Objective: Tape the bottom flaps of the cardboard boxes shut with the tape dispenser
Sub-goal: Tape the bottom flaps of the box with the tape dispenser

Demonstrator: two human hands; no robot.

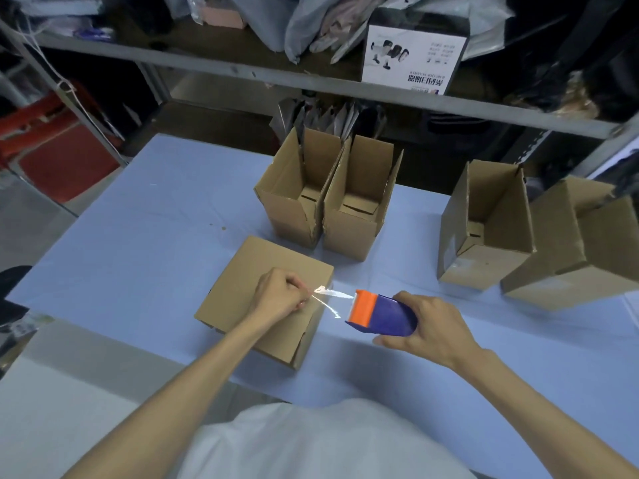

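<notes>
A cardboard box point(256, 271) lies upside down on the blue table point(138, 257), its closed bottom flaps facing up. My left hand point(281, 293) hovers over the box's right part and pinches the free end of clear tape point(328, 293). The tape stretches rightward to the blue and orange tape dispenser point(382, 312), which my right hand point(427, 323) grips just right of the box, above the table.
Two open boxes point(294, 216) point(352, 233) stand upright side by side behind the upturned one. Two more boxes point(480, 257) point(570, 271) sit at the right, the far one tilted. A metal shelf point(311, 84) with bags and a white carton runs across the back.
</notes>
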